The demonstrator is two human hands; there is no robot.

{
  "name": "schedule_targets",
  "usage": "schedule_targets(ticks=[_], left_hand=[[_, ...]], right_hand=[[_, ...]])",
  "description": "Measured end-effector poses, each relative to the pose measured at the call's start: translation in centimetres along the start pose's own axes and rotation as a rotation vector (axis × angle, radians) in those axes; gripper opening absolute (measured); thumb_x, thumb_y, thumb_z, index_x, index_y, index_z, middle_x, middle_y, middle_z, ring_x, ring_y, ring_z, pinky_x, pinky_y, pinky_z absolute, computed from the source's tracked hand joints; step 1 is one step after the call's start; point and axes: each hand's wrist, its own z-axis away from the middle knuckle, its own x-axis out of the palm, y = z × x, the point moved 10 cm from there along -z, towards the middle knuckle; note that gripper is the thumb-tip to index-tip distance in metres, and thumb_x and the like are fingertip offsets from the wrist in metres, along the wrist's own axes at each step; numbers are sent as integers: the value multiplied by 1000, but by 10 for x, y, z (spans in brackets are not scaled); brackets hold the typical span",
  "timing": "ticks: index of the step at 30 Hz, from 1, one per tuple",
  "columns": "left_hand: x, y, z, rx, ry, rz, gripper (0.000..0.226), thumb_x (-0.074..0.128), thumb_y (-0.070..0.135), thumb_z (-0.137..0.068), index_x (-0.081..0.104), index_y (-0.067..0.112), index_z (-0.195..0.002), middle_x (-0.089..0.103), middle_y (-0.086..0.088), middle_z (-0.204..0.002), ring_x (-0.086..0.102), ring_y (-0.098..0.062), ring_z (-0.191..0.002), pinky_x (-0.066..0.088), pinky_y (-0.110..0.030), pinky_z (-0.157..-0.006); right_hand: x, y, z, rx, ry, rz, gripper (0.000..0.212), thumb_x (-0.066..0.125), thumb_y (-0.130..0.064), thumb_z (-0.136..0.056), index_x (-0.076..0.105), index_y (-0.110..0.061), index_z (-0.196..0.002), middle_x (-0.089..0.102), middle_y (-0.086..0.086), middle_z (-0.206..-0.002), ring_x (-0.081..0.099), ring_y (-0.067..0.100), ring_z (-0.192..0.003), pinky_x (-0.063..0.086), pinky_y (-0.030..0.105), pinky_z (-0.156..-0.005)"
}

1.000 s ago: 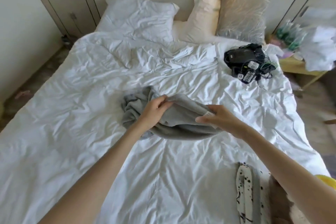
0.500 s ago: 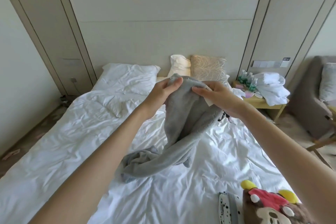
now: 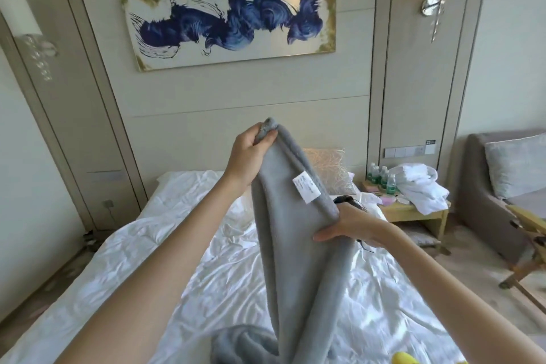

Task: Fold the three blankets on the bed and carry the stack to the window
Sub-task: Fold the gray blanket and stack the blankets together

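A grey fleece blanket [image 3: 298, 245] with a white care label hangs in front of me above the white bed [image 3: 124, 269]. My left hand [image 3: 251, 154] pinches its top corner, held high. Lower and to the right, my right hand [image 3: 351, 224] grips the blanket's edge just below the label. The blanket's lower end lies bunched on the sheet at the bottom of the view. No other blanket shows.
A bedside table [image 3: 413, 210] with green bottles and a heap of white towels stands right of the bed. Further right are a grey sofa [image 3: 508, 186] and a wooden chair [image 3: 529, 251]. A patterned pillow [image 3: 328, 165] leans on the headboard wall. A yellow toy [image 3: 404, 359] peeks in below.
Both hands lifted the grey blanket off the bed. The left hand rose high with one corner while the right slid down along the edge. My view tilted up toward the wall.
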Motion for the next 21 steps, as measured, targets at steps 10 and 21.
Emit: schedule_targets(ticks=[10, 21], left_hand=[[-62, -53, 21, -154, 218, 49, 34, 61, 17, -95, 44, 19, -66, 42, -3, -71, 40, -19, -76, 33, -32, -68], [4, -61, 43, -214, -156, -70, 14, 65, 24, -92, 66, 10, -93, 67, 1, -93, 60, -9, -90, 44, -17, -79]], right_hand=[[-13, 189, 42, 310, 343, 47, 20, 63, -11, -93, 67, -8, -74, 60, 5, -68, 52, 13, -61, 36, 27, -64], [-42, -40, 27, -232, 499, 79, 14, 55, -6, -95, 68, -1, -98, 69, 19, -93, 61, 23, -85, 49, 40, -81]])
